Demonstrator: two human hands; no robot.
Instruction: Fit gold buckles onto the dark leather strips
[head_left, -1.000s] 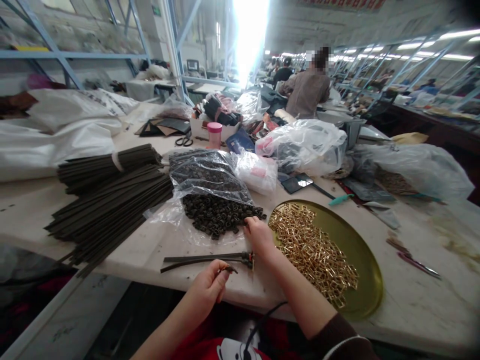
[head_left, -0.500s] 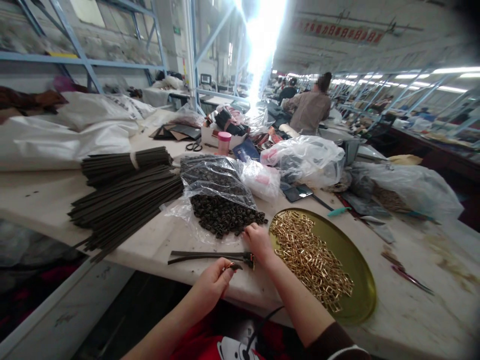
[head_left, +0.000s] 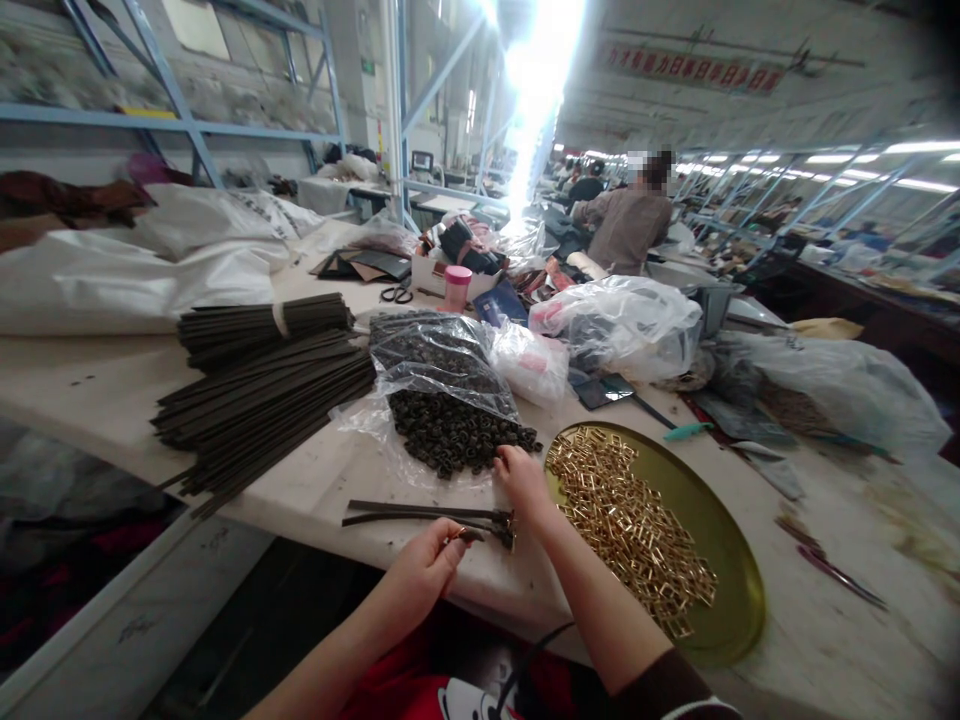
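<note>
My left hand [head_left: 429, 562] is closed in a pinch on the end of a dark strap [head_left: 471, 535], with a small gold glint at the fingers. My right hand [head_left: 522, 486] reaches the near right edge of a pile of small dark loops [head_left: 450, 432], which spill from a clear plastic bag [head_left: 442, 352]. Its fingers are bent together, and what lies between them is hidden. Between my hands and the pile lie dark straps [head_left: 412, 512] with gold buckles at their right ends. Beside my right forearm, a gold oval tray [head_left: 739, 590] carries many gold buckles [head_left: 630, 515].
Bundled dark strips [head_left: 262, 390] lie at the left, near white sacks [head_left: 135, 280]. Black scissors [head_left: 396, 293], a pink-lidded jar [head_left: 457, 288] and plastic bags [head_left: 622, 325] stand behind. Red-handled snips [head_left: 836, 570] lie far right. A person [head_left: 626, 225] is further back.
The view has shifted slightly, so the table things appear a little further right. My hands keep nearly the same pose, the right one still at the loops.
</note>
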